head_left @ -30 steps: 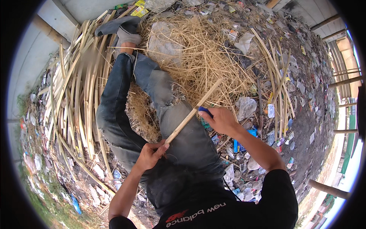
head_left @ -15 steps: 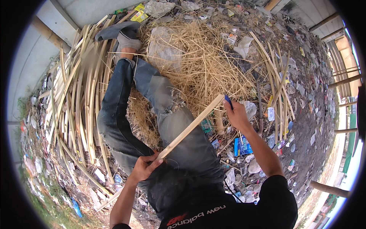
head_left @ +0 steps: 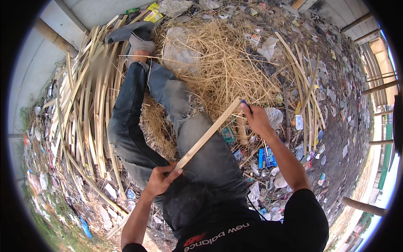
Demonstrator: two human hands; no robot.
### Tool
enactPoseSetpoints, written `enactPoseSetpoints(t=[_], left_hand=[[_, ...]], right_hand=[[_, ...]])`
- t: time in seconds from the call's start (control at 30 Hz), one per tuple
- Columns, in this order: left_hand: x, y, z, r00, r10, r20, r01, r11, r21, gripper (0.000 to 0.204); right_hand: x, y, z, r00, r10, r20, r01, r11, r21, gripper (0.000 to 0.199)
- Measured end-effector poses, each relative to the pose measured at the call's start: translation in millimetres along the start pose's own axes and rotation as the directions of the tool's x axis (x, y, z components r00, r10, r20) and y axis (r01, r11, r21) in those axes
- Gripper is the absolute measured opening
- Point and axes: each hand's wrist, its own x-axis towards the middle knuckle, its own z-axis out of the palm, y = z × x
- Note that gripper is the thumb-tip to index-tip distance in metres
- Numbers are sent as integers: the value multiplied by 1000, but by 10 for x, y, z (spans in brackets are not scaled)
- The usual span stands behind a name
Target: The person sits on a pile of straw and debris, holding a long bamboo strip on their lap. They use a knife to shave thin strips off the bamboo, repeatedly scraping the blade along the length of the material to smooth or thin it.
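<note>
Between both hands, pale strip, blue tool apparently at far end

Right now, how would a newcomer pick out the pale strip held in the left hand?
Start with the dark trousers mid-picture. Across them slants one pale strip, running from the left hand up towards the right hand. Unlike the strips heaped at the picture's left, this one is held.

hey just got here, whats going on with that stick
A person's left hand grips the near end of a pale strip, which slants over the right thigh. The right hand holds a small blue object at the strip's far end. Straw-like pieces lie beyond, with more strips heaped left.
</note>
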Motion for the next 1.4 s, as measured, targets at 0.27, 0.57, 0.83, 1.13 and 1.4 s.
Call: enactPoseSetpoints(t=[0.27,0.57,0.83,1.13,1.4], left_hand=[[-19,-154,18,987,145,-76,-133,981,144,47],[47,56,272,932,291,-218,-120,812,571,54],[378,398,573,851,441,-286,-41,598,800,49],[413,533,546,902,360,-237,-41,619,785,30],[462,508,602,929,330,-170,-70,604,794,23]], right_hand=[[-409,-160,267,968,-232,94,245,956,-161,63],[-184,111,-112,988,43,-148,-21,989,148,59],[-835,-580,613,940,-315,128,306,948,82,45],[-848,-726,735,937,-302,175,289,952,99,44],[-868,-717,740,916,-337,217,332,941,60,49]])
